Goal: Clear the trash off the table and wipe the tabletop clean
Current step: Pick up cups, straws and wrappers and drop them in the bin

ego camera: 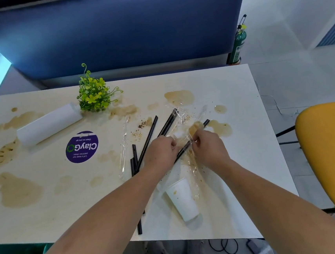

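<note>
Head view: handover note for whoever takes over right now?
Left hand and right hand: both pinch the crumpled clear wrapper mid-table, over one of the black straws.
Other straws lie around the hands; paper cup on its side near the front edge; paper roll far left.
Done: nothing visibly cleared.
Left: remove wrappers, straws, cup; wipe brown spills and crumbs.

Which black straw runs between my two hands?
The rightmost black straw, slanting between left hand and right hand, tip beside a brown spill; the rest lie further left.
</note>
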A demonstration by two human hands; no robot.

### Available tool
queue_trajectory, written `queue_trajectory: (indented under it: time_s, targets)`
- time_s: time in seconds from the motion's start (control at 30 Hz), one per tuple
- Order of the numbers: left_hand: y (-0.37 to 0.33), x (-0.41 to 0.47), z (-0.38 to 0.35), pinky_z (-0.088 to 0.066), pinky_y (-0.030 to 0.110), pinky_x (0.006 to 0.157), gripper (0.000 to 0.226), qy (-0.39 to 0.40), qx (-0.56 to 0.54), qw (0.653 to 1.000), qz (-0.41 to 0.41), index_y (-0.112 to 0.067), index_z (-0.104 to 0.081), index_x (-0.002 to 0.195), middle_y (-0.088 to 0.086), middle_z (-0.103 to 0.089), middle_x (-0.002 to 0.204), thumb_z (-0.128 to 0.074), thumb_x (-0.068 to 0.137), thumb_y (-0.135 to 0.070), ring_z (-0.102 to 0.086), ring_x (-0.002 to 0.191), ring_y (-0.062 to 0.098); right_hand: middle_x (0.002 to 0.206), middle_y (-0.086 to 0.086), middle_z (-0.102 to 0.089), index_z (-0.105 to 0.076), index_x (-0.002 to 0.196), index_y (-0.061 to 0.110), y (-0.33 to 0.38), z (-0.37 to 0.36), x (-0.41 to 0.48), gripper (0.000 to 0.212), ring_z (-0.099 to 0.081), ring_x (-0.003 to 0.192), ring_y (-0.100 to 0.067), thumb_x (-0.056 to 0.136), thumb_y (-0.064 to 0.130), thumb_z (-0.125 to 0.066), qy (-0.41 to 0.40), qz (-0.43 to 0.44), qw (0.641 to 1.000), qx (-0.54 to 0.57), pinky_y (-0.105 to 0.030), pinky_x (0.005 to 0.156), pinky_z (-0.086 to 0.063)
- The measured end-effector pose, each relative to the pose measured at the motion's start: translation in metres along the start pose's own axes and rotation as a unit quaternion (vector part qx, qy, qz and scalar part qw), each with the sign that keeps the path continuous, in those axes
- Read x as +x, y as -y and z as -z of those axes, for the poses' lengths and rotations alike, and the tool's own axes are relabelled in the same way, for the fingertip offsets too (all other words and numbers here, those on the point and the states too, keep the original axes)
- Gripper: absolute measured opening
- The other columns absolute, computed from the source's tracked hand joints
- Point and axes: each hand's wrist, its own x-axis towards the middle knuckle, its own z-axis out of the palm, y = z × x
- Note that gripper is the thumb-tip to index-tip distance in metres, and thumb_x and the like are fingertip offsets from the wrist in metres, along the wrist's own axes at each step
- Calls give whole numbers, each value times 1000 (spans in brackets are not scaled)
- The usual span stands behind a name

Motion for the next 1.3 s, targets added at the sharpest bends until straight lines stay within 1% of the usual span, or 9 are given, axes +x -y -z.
queue_trajectory:
  time_s: [0.23,0.33,0.43,0.63,0.77,0.93,1.07,1.17,1.3]
  targets:
    - [-4,-2,8,-45,25,80,15,-39,-76,996,37,-22,-71,97,-6,-45,110,-64,95,-35,-51,100,10,80,9,-57,-59,89,21,2,7,-3,7,-58,72,-15,94,18,-56,-35,-31,997,64,-32,61,-50]
    - [-10,-1,21,-42,19,74,13,-44,-169,983,58,-25,-71,93,-5,-54,110,-68,93,-38,-57,93,9,78,11,-58,-60,86,23,4,12,-5,10,-57,70,-10,94,18,-56,-46,-44,993,96,-31,60,-48]
    - [-17,-2,34,-43,19,68,10,-20,-271,959,81,-32,-73,87,-10,-71,93,-71,91,-42,-65,79,2,78,13,-59,-60,86,24,9,16,-9,12,-57,72,-6,94,16,-58,-47,-41,990,124,-30,62,-48]
    - [-31,2,48,-58,41,84,18,7,-361,926,115,-23,-72,92,-6,-75,98,-75,90,-40,-64,78,14,82,13,-63,-63,90,24,19,24,-18,11,-60,79,-8,95,15,-60,-25,-16,986,163,-31,72,-52]
    - [-37,2,51,-59,51,89,20,10,-391,912,126,-15,-70,94,10,-75,94,-76,90,-34,-64,75,18,86,11,-64,-63,92,26,22,27,-23,12,-60,81,-7,95,15,-61,-16,-4,985,174,-30,74,-52]
    - [-39,3,50,-59,40,79,16,-16,-405,903,144,-18,-66,91,10,-74,97,-80,88,-25,-67,79,17,89,9,-65,-65,92,25,22,31,-25,7,-59,82,-6,94,18,-63,-7,20,985,173,-30,75,-51]
    - [-33,4,52,-56,42,82,21,-44,-407,896,172,-21,-61,97,6,-72,99,-80,87,-26,-67,84,20,87,12,-64,-65,94,29,24,31,-23,6,-58,84,-2,91,34,-63,2,34,980,194,-22,73,-46]
    - [-25,5,56,-56,35,75,29,-65,-396,897,187,-26,-58,102,2,-73,97,-80,86,-30,-69,84,18,96,10,-62,-66,105,25,20,29,-13,16,-58,91,-9,93,29,-55,-22,-3,980,197,-30,80,-49]
    - [-13,5,62,-53,23,62,32,-65,-397,895,194,-27,-55,103,-2,-73,90,-81,85,-29,-67,72,9,123,-4,-54,-60,131,19,6,25,4,35,-51,116,-26,97,18,-52,-33,-46,993,102,-40,92,-49]
